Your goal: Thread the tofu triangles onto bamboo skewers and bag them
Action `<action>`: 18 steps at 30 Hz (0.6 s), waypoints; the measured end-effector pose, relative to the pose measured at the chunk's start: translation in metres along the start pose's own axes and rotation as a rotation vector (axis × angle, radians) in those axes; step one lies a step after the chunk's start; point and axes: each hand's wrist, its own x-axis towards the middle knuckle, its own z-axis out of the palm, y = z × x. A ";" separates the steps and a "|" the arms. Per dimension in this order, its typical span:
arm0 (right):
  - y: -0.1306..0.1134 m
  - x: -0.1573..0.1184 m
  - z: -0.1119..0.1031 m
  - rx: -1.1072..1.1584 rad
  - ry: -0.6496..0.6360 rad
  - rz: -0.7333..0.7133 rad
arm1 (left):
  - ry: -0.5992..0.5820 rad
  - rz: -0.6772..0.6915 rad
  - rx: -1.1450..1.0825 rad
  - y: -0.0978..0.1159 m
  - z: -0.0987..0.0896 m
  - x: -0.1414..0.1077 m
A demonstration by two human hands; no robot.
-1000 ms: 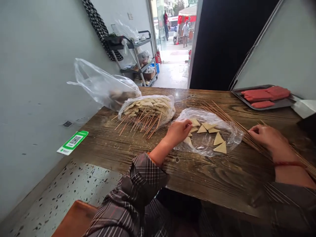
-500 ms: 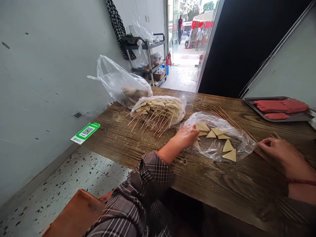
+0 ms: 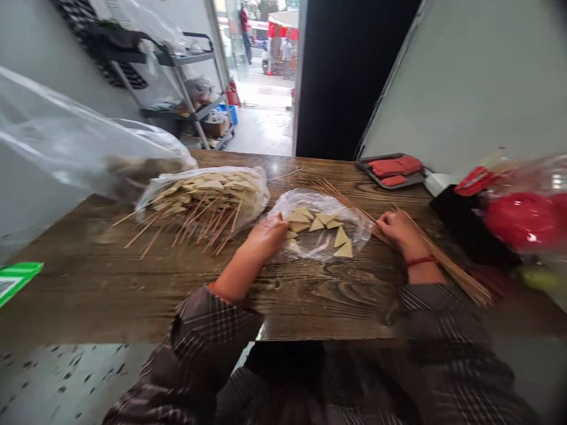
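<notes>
Dark brown wood-grain worktop: carries the items below.

Clear plastic bag of skewered pale-yellow triangles: left of centre, toward the far edge; stick ends point toward the near edge.

Long, thin brown wooden sticks: slant from the far edge toward the right near corner. Judged light, stiff, liable to splinter; take hold near 1 end.

Crumpled clear plastic sheet: worktop centre; likely limp and slippery.

Left hand: at the sheet's left rim, beside the pieces; fingers bent, grip cannot be told.

Right hand: at the sticks, fingers curled; whether a stick is clamped cannot be told.

Flat, pale-yellow triangular pieces: loose on the sheet. Judged light, soft, prone to tear at the corners; pinch both faces mid-piece, with low pressure.
</notes>
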 end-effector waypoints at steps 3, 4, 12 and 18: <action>0.001 0.001 0.001 -0.018 0.004 0.031 | -0.010 -0.015 0.101 0.002 -0.009 0.003; 0.001 0.001 0.000 -0.015 0.002 0.035 | -0.012 -0.010 0.116 0.004 -0.012 0.003; -0.012 -0.001 -0.004 -0.001 -0.023 0.046 | 0.027 0.035 0.059 0.021 -0.036 0.001; -0.014 -0.001 -0.008 0.004 -0.028 0.012 | 0.202 -0.101 -0.551 0.028 -0.034 0.002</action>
